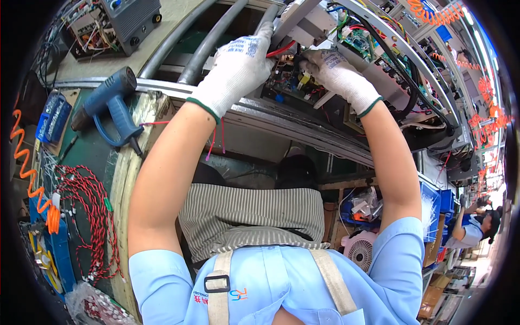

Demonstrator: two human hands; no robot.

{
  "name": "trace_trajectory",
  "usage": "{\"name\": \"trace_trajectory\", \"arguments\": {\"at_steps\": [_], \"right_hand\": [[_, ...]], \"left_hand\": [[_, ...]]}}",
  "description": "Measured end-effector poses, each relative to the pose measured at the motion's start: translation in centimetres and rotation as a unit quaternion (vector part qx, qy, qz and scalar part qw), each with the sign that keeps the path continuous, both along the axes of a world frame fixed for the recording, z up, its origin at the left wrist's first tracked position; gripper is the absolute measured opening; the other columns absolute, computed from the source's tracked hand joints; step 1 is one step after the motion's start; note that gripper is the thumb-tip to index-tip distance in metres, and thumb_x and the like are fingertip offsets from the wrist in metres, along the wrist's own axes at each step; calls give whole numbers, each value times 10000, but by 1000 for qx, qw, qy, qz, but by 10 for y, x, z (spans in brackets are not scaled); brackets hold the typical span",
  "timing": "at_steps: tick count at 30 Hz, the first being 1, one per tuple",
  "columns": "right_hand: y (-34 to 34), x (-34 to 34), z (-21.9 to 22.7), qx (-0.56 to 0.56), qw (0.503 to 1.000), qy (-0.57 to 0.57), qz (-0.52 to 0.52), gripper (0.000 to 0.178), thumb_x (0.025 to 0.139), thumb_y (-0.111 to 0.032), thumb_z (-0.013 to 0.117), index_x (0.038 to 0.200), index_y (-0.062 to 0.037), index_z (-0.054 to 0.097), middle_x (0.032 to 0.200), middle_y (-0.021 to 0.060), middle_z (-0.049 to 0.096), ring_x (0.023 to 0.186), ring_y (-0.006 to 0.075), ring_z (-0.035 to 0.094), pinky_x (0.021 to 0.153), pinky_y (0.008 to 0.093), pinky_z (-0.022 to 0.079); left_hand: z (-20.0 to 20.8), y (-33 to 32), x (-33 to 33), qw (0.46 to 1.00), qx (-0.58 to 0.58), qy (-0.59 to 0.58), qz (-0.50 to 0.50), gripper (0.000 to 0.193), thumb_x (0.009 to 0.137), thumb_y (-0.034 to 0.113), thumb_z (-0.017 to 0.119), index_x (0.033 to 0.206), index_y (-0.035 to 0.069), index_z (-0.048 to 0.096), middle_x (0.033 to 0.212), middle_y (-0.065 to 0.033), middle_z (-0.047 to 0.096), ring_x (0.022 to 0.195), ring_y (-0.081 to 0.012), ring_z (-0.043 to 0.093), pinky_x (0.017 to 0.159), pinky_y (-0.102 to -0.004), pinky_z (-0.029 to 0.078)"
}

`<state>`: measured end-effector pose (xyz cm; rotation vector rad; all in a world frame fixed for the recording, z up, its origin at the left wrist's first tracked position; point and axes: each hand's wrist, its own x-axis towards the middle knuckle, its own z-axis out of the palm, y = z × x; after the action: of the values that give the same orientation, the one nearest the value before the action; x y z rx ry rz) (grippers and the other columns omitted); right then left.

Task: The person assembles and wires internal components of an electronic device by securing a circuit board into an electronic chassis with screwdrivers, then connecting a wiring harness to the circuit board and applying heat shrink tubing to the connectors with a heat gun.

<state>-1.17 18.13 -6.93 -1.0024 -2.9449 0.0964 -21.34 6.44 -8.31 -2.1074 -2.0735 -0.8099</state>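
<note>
Cable [281,49], red and fairly thick, lies in the gap between the two gloved hands, just to the right of the left hand [242,62] and to the left of the right hand [335,73]; its visible length slants up and away from the left hand's glove toward the opened machine [292,76], and the left hand is the nearer one. That machine sits ahead of the person and a little to the right, its outer frame curving down toward the right. The left hand reaches up with its back showing and the index finger stretched along a grey roller's end; its thumb side is turned inward, and whether it pinches the cable I cannot tell. The right hand comes in from the other side, wrist bent inward, fingers curled leftward and down among the parts, just above a yellow component [305,80]; the fingertips are too dark to tell whether they are together or closed on anything. Both forearms rise from the lower corners and converge, elbows spread. A green circuit board [362,40] stands beyond the right hand, apart from it.
</note>
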Motion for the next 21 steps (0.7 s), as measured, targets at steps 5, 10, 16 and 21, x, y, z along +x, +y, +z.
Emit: {"name": "trace_trajectory", "arguments": {"at_steps": [5,10,16,21], "right_hand": [[-18,-4,2,119,992,-29,-16,251,970,-257,520,1119,-89,633,979,213,677,963,371,651,845,447,517],[-23,0,0,265,953,-123,-80,199,923,-141,527,1105,-97,594,920,210,685,902,378,665,808,471,526],[-19,10,11,228,963,-134,-60,293,915,-184,568,1199,-111,581,961,178,685,930,375,655,801,460,536],[-30,5,6,310,948,-68,-29,315,969,-330,546,1145,-71,584,1013,193,689,929,354,680,827,467,550]], "left_hand": [[0,4,-2,1000,26,1,13,636,838,239,700,1416,125,460,1052,-158,678,927,-334,671,775,-450,531],[34,-4,3,997,-70,-40,20,606,865,169,571,1436,38,412,1048,-215,685,978,-346,675,860,-454,526],[43,-8,8,997,-57,-48,21,364,881,139,547,1227,30,572,1059,-210,689,1016,-352,670,880,-448,525],[40,-10,2,994,-10,-102,-33,337,881,121,540,1202,28,582,1077,-211,685,1042,-341,665,902,-445,517]]}}
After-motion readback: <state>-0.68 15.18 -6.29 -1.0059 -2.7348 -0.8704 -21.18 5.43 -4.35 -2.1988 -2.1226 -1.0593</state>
